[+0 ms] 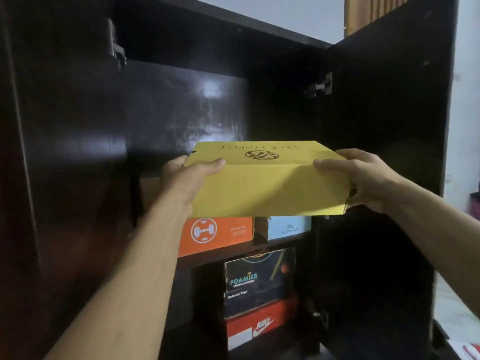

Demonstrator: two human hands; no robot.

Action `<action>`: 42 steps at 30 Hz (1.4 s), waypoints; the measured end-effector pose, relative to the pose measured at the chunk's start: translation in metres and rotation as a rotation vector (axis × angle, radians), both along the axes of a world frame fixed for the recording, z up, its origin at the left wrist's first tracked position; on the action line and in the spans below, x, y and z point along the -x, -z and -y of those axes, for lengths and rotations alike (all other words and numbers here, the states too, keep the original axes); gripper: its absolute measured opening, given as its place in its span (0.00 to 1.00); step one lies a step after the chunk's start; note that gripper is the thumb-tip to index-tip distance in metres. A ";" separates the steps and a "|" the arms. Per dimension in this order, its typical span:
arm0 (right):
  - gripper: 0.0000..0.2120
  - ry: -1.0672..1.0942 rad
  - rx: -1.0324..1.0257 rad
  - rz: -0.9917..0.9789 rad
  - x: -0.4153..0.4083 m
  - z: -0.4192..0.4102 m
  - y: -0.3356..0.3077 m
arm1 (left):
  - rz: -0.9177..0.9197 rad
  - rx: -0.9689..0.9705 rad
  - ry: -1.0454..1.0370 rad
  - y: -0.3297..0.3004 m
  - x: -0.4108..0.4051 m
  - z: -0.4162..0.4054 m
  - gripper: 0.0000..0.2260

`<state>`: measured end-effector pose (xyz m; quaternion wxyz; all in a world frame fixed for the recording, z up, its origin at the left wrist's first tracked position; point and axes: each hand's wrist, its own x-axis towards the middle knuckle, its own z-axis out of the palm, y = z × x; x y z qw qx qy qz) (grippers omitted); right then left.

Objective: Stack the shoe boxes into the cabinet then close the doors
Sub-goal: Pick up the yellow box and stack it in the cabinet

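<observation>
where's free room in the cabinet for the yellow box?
Free: above the orange box and blue box on the upper shelf, below the cabinet top, where both hands hold the yellow box. Crowded: the lower compartment, with the Foamies box, a dark box and the Nike box stacked.

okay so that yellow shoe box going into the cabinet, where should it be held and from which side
Grip the yellow shoe box by its two short ends, one hand from each side, as the left hand and right hand do now. It is wide, flat and held about level, so end grips with thumbs on the lid keep it from tipping.
</observation>
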<state>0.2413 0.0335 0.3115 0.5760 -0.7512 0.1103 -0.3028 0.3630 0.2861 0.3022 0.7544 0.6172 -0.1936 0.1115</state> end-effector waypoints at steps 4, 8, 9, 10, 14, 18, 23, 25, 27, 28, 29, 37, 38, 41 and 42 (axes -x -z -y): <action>0.40 -0.054 0.000 0.098 -0.050 -0.008 -0.031 | -0.045 0.027 -0.216 -0.026 -0.039 -0.003 0.33; 0.44 -0.078 0.050 0.152 -0.107 -0.014 -0.056 | -0.103 0.037 -0.261 -0.045 -0.076 -0.006 0.33; 0.44 -0.084 0.040 0.170 -0.122 -0.016 -0.061 | -0.120 0.030 -0.276 -0.049 -0.083 -0.007 0.31; 0.44 -0.097 0.029 0.186 -0.137 -0.019 -0.066 | -0.135 0.024 -0.300 -0.052 -0.090 -0.009 0.30; 0.41 -0.134 -0.005 0.251 -0.193 -0.027 -0.078 | -0.123 0.048 -0.404 -0.061 -0.117 -0.015 0.32; 0.40 -0.152 -0.092 0.279 -0.248 -0.038 -0.078 | -0.102 0.049 -0.427 -0.065 -0.135 -0.026 0.32; 0.44 -0.183 -0.130 0.259 -0.298 -0.051 -0.065 | -0.056 -0.040 -0.428 -0.050 -0.154 -0.046 0.39; 0.45 -0.183 -0.129 0.255 -0.312 -0.052 -0.060 | -0.024 -0.094 -0.438 -0.044 -0.161 -0.049 0.40; 0.45 -0.186 -0.134 0.249 -0.322 -0.051 -0.055 | -0.006 -0.140 -0.420 -0.041 -0.164 -0.050 0.41; 0.44 -0.185 -0.136 0.245 -0.327 -0.050 -0.053 | -0.004 -0.152 -0.416 -0.040 -0.166 -0.051 0.41; 0.42 -0.187 -0.139 0.240 -0.330 -0.049 -0.050 | -0.010 -0.158 -0.411 -0.039 -0.167 -0.052 0.42; 0.31 -0.059 0.078 0.174 -0.346 -0.050 -0.036 | 0.029 -0.204 -0.450 -0.029 -0.174 -0.051 0.37; 0.29 -0.040 0.116 0.164 -0.345 -0.051 -0.035 | 0.028 -0.208 -0.444 -0.029 -0.173 -0.051 0.39; 0.24 0.007 0.211 0.123 -0.334 -0.052 -0.032 | 0.041 -0.236 -0.454 -0.029 -0.170 -0.048 0.40; 0.23 0.010 0.227 0.105 -0.332 -0.052 -0.030 | 0.051 -0.254 -0.489 -0.030 -0.169 -0.047 0.39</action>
